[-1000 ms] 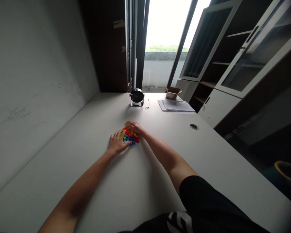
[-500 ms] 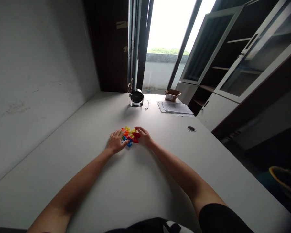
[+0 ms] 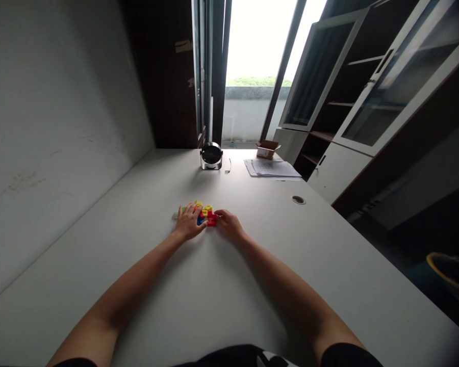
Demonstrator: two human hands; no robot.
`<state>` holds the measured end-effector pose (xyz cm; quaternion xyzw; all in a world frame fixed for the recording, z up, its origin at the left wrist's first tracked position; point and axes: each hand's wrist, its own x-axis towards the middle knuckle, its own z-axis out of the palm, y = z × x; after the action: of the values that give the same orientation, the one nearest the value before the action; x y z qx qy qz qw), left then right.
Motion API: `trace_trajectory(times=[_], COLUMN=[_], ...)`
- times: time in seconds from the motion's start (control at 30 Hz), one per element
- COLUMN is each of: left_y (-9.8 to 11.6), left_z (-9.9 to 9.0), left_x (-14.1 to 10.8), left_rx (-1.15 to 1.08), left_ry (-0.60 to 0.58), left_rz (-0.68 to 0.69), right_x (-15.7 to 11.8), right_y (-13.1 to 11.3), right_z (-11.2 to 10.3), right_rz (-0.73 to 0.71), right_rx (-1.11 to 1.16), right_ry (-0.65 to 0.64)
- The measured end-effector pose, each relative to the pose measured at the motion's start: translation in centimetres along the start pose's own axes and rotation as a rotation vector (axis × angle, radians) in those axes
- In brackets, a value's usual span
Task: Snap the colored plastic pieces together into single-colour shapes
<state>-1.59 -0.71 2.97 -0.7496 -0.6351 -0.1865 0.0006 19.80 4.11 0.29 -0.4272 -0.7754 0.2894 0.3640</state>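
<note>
Small plastic pieces in red, yellow, blue, orange and green lie bunched together on the white table [image 3: 214,285]. Over the left part of the bunch rests my left hand [image 3: 188,223], fingers spread, hiding some pieces; a pale clear piece [image 3: 175,216] and a bit of green show beyond its fingers. My right hand [image 3: 229,224] is at the right edge of the bunch, its fingertips close together against the red pieces [image 3: 211,219]. Whether those fingertips grip a piece is too small to tell. Yellow pieces [image 3: 207,209] show between the hands.
Farther back stand a round black and silver device [image 3: 211,155] and a small open cardboard box [image 3: 267,149]. Papers [image 3: 273,168] lie before the box, and a thin cord-like item is beside the device. A round hole [image 3: 298,200] is at the right. A wall borders the left.
The hands have come closer together around the pieces, and the bunch looks tighter. My left hand covers more of it, and a pale clear piece now shows at its left. The view has shifted slightly.
</note>
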Motion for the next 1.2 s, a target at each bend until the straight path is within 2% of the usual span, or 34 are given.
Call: trace_trajectory(times=[0.13, 0.2, 0.4, 0.6, 0.67, 0.9, 1.2], left_y=[1.4, 1.6, 0.6, 0.7, 0.8, 0.5, 0.4], left_z=[0.5, 0.8, 1.0, 0.9, 0.9, 0.5, 0.8], left_x=[0.5, 0.8, 1.0, 0.5, 0.5, 0.2, 0.1], left_rx=[-0.009, -0.003, 0.027, 0.064, 0.089, 0.129, 0.075], left_ry=[-0.020, -0.012, 0.017, 0.007, 0.003, 0.005, 0.103], left_rz=[0.094, 0.099, 0.001, 0.136, 0.142, 0.094, 0.040], right_x=[-0.6, -0.6, -0.5, -0.3, -0.3, -0.4, -0.5], right_y=[-0.5, -0.6, -0.6, -0.3, -0.2, -0.3, -0.6], right_z=[0.1, 0.0, -0.3, -0.2, -0.2, -0.1, -0.1], right_rz=[-0.074, -0.075, -0.046, -0.045, -0.069, -0.103, -0.107], right_rx=[-0.235, -0.298, -0.380, -0.452, -0.479, -0.470, -0.433], right_ry=[-0.013, -0.017, -0.046, -0.067, -0.084, -0.066, -0.051])
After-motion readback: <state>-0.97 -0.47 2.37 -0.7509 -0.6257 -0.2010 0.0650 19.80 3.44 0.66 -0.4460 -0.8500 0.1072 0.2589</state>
